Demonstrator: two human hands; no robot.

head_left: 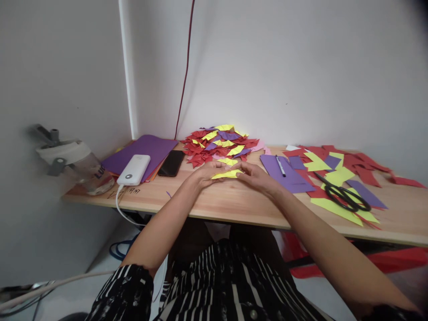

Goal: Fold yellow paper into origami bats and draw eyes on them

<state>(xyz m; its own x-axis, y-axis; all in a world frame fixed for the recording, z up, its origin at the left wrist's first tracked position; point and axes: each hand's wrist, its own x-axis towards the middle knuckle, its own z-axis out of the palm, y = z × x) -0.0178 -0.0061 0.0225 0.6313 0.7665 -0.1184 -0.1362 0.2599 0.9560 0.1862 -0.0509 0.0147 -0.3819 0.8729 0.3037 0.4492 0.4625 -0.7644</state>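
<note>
Between my two hands is a yellow folded paper piece (227, 174), held just above the wooden table (230, 200). My left hand (207, 174) grips its left end with closed fingers. At the opposite end, my right hand (253, 176) pinches the paper between thumb and fingers. Right behind my hands lies a heap of folded paper pieces (219, 143) in red, yellow, purple and pink. Another yellow piece shows at the front of that heap, partly behind my fingers.
On the right are black scissors (347, 196), cut paper scraps (334, 176), purple sheets (284, 174) and a pen (281, 166). To the left stand a phone (171, 163), a white power bank (134, 169) with a cable, stacked coloured paper (143, 149) and a clear bottle (87, 174).
</note>
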